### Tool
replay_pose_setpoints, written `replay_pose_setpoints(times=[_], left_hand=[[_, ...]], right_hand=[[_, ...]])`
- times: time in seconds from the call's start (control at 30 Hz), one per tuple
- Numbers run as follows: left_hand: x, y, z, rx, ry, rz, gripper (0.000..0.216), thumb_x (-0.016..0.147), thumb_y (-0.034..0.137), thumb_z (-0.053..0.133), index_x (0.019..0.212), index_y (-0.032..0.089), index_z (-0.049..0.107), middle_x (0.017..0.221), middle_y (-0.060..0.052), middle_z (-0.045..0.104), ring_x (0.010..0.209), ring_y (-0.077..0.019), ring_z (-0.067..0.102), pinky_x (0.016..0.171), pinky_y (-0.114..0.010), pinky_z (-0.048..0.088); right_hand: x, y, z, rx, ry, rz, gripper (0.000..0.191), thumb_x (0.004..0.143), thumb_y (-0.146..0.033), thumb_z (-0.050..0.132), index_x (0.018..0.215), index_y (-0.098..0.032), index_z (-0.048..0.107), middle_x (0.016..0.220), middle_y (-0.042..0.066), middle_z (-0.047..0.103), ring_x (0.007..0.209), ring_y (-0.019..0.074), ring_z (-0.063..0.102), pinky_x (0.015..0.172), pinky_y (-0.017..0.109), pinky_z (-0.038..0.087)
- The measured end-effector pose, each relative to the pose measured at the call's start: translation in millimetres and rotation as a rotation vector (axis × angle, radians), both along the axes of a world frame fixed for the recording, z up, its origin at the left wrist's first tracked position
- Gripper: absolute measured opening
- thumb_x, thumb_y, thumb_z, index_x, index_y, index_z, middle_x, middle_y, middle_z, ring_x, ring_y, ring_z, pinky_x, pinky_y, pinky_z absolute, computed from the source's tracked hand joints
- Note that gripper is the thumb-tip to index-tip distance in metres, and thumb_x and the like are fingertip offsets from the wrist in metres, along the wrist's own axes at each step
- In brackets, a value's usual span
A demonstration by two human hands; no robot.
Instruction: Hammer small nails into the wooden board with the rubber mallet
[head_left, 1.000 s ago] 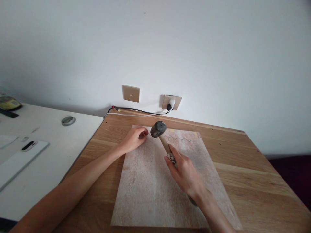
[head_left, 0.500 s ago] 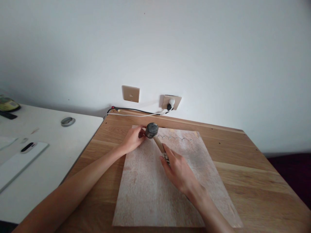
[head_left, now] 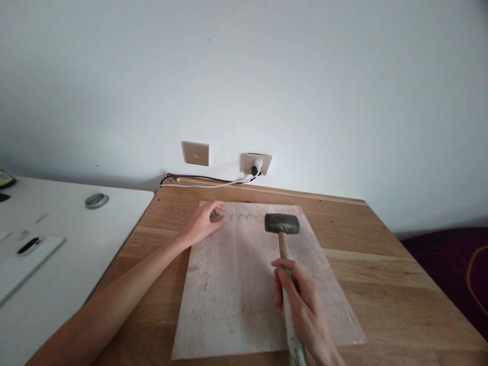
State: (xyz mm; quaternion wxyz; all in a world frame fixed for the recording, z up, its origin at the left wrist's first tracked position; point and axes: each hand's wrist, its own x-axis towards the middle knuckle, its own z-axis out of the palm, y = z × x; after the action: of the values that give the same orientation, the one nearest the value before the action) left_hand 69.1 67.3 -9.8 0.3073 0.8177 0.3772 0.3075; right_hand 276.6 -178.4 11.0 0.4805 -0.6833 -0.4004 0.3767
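My right hand [head_left: 301, 300] is wrapped around the wooden handle of a black-headed mallet [head_left: 282, 223]. The mallet head is over the far right part of a pale, worn wooden board [head_left: 229, 290], hiding part of a row of small thin metal pieces that look like nails [head_left: 247, 217]. At the board's far left corner rests my left hand [head_left: 204, 221], its thumb and index finger curved and apart beside the left end of that row. Between those fingers I make out nothing held.
Beneath the board is a wooden table [head_left: 381, 284] against the white wall. Cables [head_left: 206, 185] run along its back edge to a wall socket [head_left: 263, 161]. On the left, a white desk [head_left: 76, 259] carries a phone-like white slab [head_left: 38, 259] and a grey round grommet [head_left: 96, 200].
The mallet has moved from beside my left hand to the right and nearer me, its head now turned sideways. My left hand's thumb and index finger have spread. The view has shifted slightly.
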Motion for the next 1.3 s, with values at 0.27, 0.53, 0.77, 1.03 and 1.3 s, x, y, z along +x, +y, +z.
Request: replay_pose_setpoints(times=[0.27,0.53,0.77,1.03,1.3], left_hand=[[-28,-40,10.8,0.253,0.178,0.059,0.028,0.099,0.035,0.058,0.125,0.025,0.063,0.141,-0.010,0.058,0.139,-0.0273,0.057,0.122,-0.053,0.050],[-104,-118,14.0,0.306,0.341,0.140,0.036,0.103,0.057,0.050,0.127,0.033,0.061,0.132,-0.003,0.069,0.121,-0.0226,0.071,0.104,-0.039,0.065],[-101,-151,9.7,0.426,0.359,0.022,0.031,0.101,0.054,0.058,0.124,0.036,0.068,0.145,0.000,0.064,0.118,-0.0191,0.074,0.098,-0.028,0.067],[-34,-158,31.2,0.156,0.415,-0.228,0.032,0.100,0.043,0.062,0.132,0.038,0.065,0.168,-0.001,0.043,0.142,-0.0250,0.061,0.117,-0.044,0.060],[115,-154,46.6,0.022,0.383,-0.481,0.039,0.097,0.038,0.066,0.135,0.029,0.060,0.171,-0.011,0.035,0.133,-0.0312,0.067,0.115,-0.054,0.062]], right_hand=[[24,-18,-7.5,-0.069,-0.312,-0.117,0.051,0.099,-0.068,0.045,0.110,-0.021,0.063,0.063,-0.003,0.055,0.055,0.0188,0.053,0.052,0.029,0.040],[15,-5,-1.7,-0.016,-0.613,0.072,0.058,0.107,-0.062,0.039,0.137,-0.017,0.060,0.071,0.004,0.071,0.060,0.0259,0.070,0.056,0.033,0.046],[49,-57,-18.9,0.242,-0.973,-0.041,0.037,0.111,-0.043,0.044,0.141,-0.024,0.057,0.119,0.011,0.077,0.110,0.0270,0.074,0.088,0.040,0.059],[119,-101,-44.5,0.180,-1.291,-0.195,0.035,0.111,-0.046,0.040,0.125,-0.023,0.063,0.124,0.010,0.077,0.138,0.0369,0.058,0.111,0.060,0.044],[239,-123,-46.6,-0.015,-1.313,-0.422,0.047,0.106,-0.052,0.034,0.115,-0.022,0.068,0.121,0.016,0.078,0.137,0.0409,0.061,0.110,0.063,0.047]])
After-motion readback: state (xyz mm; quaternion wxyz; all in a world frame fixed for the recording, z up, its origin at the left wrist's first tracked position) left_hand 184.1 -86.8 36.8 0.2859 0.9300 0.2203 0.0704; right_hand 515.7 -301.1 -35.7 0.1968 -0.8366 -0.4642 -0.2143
